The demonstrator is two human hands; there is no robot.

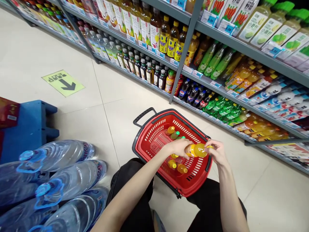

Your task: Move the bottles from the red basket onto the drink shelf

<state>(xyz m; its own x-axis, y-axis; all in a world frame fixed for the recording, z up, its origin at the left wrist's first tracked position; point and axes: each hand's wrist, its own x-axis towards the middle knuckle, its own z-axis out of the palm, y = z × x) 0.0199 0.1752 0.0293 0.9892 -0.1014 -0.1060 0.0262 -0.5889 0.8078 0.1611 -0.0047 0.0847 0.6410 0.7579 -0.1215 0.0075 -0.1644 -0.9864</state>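
yellow-orange bottle (198, 150) held on its side above the red basket (190, 187)

the bottle lies nearly level between the left hand (180, 147) and the right hand (216, 149). the left hand is curled round its labelled body, partly spread to the bottle's width; the right hand has its fingers drawn together, pinching at the yellow cap. whether that cap is loose, i cannot tell.

the step in hand looks like handling this one bottle by body and cap. the next move seems to call for a steady left hold and a careful right pinch, so the bottle neither rolls nor drops.

under and around the left hand, smaller-looking bottles (172, 164) lie inside the basket, some partly hidden. the basket sits by the knees. beyond both hands run the drinks shelves (135, 36); well left of the left hand are large water jugs (74, 174) and, farther ahead, a floor sign (63, 83).
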